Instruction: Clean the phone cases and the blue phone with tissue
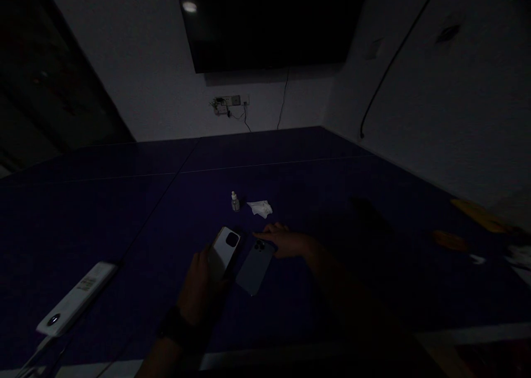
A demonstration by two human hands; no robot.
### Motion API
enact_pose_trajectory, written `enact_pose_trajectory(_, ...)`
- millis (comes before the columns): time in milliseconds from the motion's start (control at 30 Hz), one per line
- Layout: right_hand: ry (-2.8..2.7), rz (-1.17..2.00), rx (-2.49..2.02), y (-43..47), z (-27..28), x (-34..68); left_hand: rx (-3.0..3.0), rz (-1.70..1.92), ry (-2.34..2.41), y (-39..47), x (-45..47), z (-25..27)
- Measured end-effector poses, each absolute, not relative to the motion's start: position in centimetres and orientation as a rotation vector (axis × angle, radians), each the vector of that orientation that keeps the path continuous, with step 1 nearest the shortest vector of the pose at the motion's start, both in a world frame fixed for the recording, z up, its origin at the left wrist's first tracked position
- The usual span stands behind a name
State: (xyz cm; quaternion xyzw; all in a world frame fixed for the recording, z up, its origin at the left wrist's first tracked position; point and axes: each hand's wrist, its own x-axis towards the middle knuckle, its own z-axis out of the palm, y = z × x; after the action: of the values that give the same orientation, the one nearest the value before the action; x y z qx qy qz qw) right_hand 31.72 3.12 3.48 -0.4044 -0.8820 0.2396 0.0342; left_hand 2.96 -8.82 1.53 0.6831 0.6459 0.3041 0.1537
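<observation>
My left hand (198,278) is closed around a white phone case (223,252), tilted, with a dark rounded-square patch at its upper end. A dark watch band (176,324) circles that wrist. Just to its right is a grey-blue phone (255,267), back side up, its cameras at the top. My right hand (284,241) grips the phone's camera end, the forefinger stretched along the top edge; the thumb is hard to see in the dim light. Beyond the hands stand a small dropper bottle (235,202) and a crumpled white tissue (261,207).
A white power strip (78,298) with a cable lies at the left on the dark blue tabletop (145,228). On the right are a dark flat object (369,213), an orange item (450,240) and a yellow item (479,215). A large screen (274,24) hangs above wall sockets (232,101).
</observation>
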Motion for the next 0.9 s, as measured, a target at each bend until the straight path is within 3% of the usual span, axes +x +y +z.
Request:
enact_pose_trajectory(333,-1.311,1.523,-1.094,-6.2,2.2,27.2,2.205,0.748,1.947,-12.5,10.8,2.7)
enact_pose_trajectory(467,-1.009,1.515,-1.087,-7.8,3.0,26.4,2.36,0.55,1.703,-13.8,12.9,3.4)
enact_pose_trajectory(567,-0.903,1.474,-1.112,-7.3,2.1,26.7,2.333,0.641,1.417,-13.6,12.4,4.6)
enact_pose_trajectory(667,-0.992,1.377,-1.252,-6.5,0.3,26.9,2.12,0.754,1.53,-12.3,10.8,5.1)
enact_pose_trajectory(900,-1.302,1.094,-1.563,-5.5,-1.1,27.2,2.003,0.532,1.745,-9.7,9.4,2.0)
